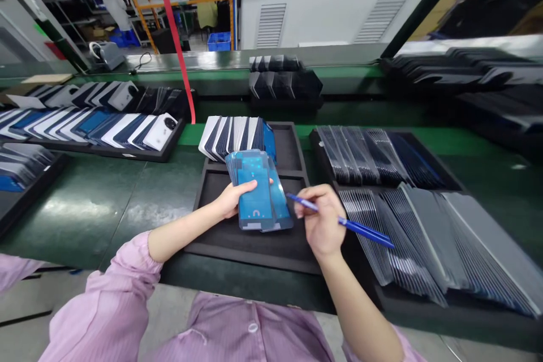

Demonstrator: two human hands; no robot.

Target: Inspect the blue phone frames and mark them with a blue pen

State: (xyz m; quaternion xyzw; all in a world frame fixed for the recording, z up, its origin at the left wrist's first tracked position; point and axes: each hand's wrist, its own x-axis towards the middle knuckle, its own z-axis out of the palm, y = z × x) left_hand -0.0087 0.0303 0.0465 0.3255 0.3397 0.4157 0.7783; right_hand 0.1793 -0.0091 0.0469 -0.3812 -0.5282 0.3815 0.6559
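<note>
While the left hand (232, 197) supports a fan of blue panels (255, 198), its thumb lying flat over the top face and its other fingers mostly hidden underneath, the right hand (324, 220) pinches a slim blue tool (368, 232) between thumb and fingers. The tip of this tool is at the right edge of the fan, but I cannot tell if it touches. The panels are above the front compartment of a black tray (250, 249), whose dark floor shows around them; whether they rest on it is not clear. In my judgement the work is in its middle, because this bundle is in the hand and is not yet put down. In the back compartment of the same tray, a row of white-edged panels (231, 138) leans at the left, and dark floor shows at its right, so this tray seems only partly filled. The right tray (399, 301) carries many clear and grey sheets (428, 232) in slanting rows, and at the left of the tabletop (142, 186) a long row of white and blue panels (110, 127) stands in order. Which of these groups is finished and which is waiting, I cannot say with certainty; the quantity suggests that much handling remains.
</note>
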